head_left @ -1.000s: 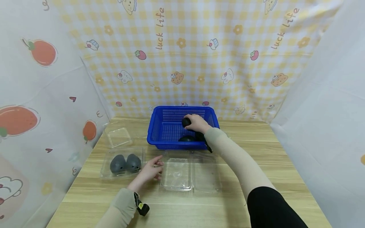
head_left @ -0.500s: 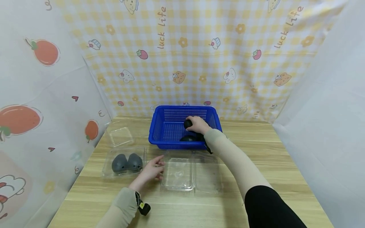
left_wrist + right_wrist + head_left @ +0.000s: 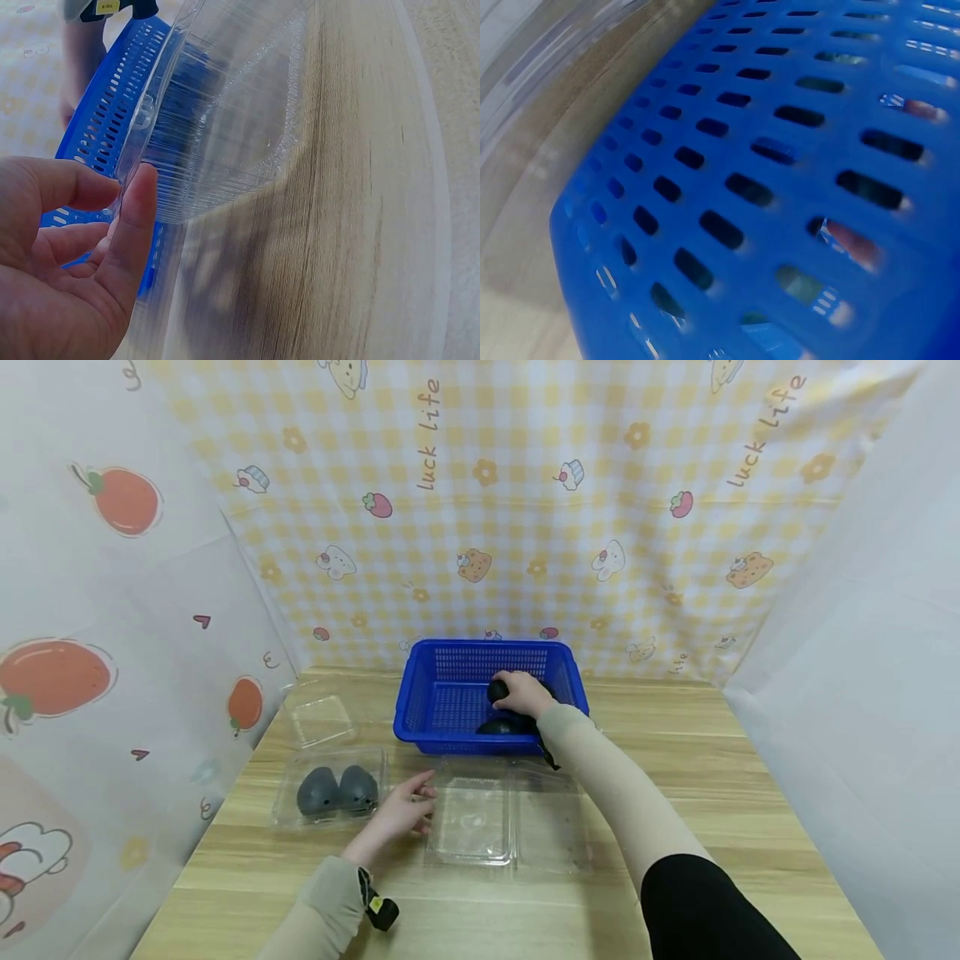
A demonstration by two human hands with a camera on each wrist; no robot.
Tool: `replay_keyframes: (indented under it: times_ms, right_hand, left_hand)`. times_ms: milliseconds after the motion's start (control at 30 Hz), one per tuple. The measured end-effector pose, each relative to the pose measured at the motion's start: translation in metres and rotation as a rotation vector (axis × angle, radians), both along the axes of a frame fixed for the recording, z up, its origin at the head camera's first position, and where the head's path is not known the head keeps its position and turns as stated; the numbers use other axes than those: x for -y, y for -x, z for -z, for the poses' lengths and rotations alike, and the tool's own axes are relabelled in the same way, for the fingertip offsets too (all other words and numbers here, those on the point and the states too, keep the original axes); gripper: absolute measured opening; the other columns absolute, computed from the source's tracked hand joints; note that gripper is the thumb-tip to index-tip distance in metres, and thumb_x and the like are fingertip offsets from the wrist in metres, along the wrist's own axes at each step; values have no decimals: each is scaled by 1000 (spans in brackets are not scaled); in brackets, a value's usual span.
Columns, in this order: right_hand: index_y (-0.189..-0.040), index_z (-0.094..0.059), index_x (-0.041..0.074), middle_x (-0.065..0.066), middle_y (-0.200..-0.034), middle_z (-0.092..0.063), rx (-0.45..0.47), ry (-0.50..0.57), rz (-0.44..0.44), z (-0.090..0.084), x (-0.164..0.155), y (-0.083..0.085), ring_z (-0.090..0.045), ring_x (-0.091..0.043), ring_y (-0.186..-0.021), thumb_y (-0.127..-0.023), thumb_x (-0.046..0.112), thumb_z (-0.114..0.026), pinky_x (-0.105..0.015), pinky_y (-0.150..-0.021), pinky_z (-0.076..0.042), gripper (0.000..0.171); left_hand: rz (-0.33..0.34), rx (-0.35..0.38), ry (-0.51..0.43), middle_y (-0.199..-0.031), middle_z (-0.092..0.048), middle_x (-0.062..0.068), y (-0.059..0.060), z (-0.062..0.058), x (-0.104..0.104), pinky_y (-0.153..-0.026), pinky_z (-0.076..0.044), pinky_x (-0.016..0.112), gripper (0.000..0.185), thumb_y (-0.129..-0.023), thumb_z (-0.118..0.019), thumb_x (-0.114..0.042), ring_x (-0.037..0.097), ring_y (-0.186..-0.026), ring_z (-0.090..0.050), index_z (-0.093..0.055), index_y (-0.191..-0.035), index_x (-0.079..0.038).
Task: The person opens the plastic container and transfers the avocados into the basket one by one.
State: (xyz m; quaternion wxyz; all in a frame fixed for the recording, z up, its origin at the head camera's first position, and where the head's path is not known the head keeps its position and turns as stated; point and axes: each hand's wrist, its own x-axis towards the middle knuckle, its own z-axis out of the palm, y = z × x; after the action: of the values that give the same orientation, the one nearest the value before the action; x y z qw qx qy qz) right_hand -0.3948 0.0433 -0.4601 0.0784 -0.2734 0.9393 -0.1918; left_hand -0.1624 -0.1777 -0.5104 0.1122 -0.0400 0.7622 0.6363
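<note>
My right hand (image 3: 525, 693) is inside the blue basket (image 3: 431, 748), gripping a dark avocado (image 3: 497, 691). Another dark avocado (image 3: 498, 727) lies near the basket's front wall, partly hidden by that wall and my wrist. In the right wrist view the slotted basket wall (image 3: 727, 180) blocks most of the hand. My left hand (image 3: 405, 810) is at the left edge of an opened clear plastic container (image 3: 472, 818). In the left wrist view, the thumb and forefinger of the left hand (image 3: 75, 255) pinch the container's rim (image 3: 135, 139).
Left of my left hand stands a closed clear container (image 3: 281, 810) with two greyish avocados (image 3: 318, 792) inside. Behind it lies another clear plastic container (image 3: 322, 720). The opened container's lid (image 3: 551, 818) lies flat to its right. Fabric sheets border the wooden table (image 3: 675, 735).
My right hand and the avocado in it have shifted slightly down within the basket. The left hand stays at the container's edge. The whole view has drifted a little.
</note>
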Motion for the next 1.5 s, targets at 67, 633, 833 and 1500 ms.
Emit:
replay_keyframes:
  times_ms: [67, 633, 833, 1500]
  right_hand:
    - [-138, -52, 10, -15, -129, -58, -2, -8, 6, 2, 1, 0, -55, -31, -114, -86, 26, -75, -46, -94, -46, 59]
    - [-141, -49, 9, -15, -136, -53, 0, -74, 24, 14, 7, -5, -50, -32, -123, -89, 28, -71, -47, -101, -42, 60]
    - [-143, -46, 8, -16, -137, -52, 17, -114, 22, 17, 6, -7, -49, -31, -125, -90, 27, -70, -46, -102, -42, 61]
    - [-146, -42, 6, -15, -145, -45, 73, -103, 27, 22, 6, -1, -42, -30, -133, -93, 25, -66, -44, -108, -36, 61]
  left_hand:
    - [-1, -2, 2, -113, -51, 25, 0, -1, -1, -54, -56, 34, 65, -83, -51, 12, 21, -70, -56, -32, -145, 9]
    - [-10, 0, 3, -112, -51, 24, -1, 0, -3, -55, -56, 33, 65, -83, -50, 13, 20, -69, -57, -32, -145, 10]
    - [-17, 0, 2, -113, -52, 25, 0, 3, -5, -56, -56, 33, 66, -82, -50, 13, 23, -70, -58, -32, -145, 9]
    - [-22, 12, -10, -113, -52, 24, 0, 0, -6, -55, -55, 33, 66, -83, -51, 13, 24, -72, -57, -33, -146, 8]
